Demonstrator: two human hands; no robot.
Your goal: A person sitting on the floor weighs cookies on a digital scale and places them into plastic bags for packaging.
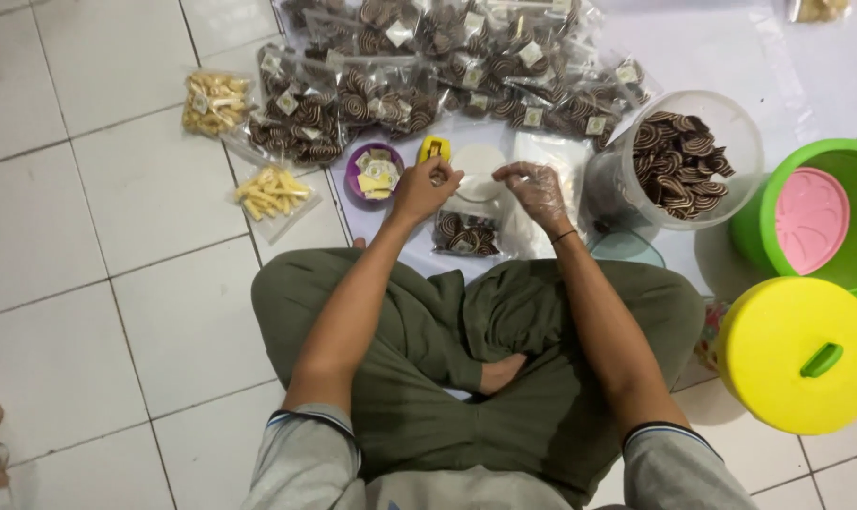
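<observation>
I sit cross-legged on a white tiled floor. My left hand [425, 189] is bare and pinches the top of a clear plastic bag [468, 229] partly filled with brown-and-white spiral cookies. My right hand [534, 192], in a thin clear plastic glove, holds the other side of the bag's top. The bag rests on a white plastic sheet [693, 47] just beyond my knees. A small yellow tool [434, 148] lies right behind my left hand.
A pile of sealed cookie bags [447, 66] lies ahead. Two bags of yellow stick snacks [216, 101] lie at left. A purple dish of labels [373, 171], a tilted clear jar of cookies [679, 161], a green bucket [825, 222] and a yellow lidded container [799, 351] surround me.
</observation>
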